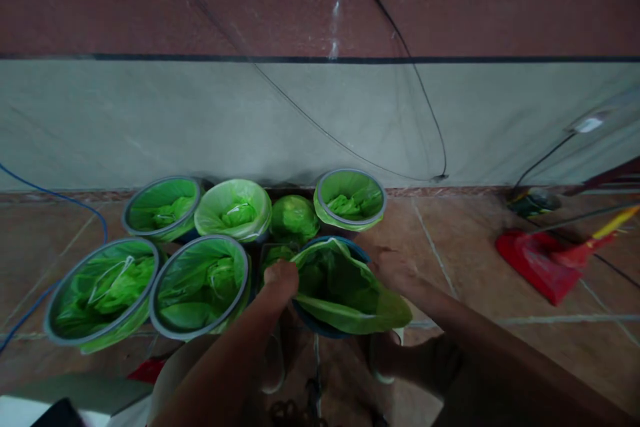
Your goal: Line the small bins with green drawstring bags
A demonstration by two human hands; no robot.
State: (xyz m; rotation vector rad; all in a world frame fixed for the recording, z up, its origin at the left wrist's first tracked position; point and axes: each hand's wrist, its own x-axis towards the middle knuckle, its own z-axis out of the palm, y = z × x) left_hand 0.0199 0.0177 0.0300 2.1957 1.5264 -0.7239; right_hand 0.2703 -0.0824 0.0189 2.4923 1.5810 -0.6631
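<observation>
Forearms, hands on green bag lining blue bin

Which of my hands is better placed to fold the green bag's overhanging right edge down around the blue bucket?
Your right hand, probably: it is at the right side of the blue bucket, close to that overhanging edge. Your left hand grips the left edge of the green bag, farther away.

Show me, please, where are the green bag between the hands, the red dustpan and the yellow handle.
Green bag (347,283): head view, on its inner wall.
Red dustpan (537,265): head view, on its pan.
Yellow handle (615,222): head view, middle of its visible length.
</observation>
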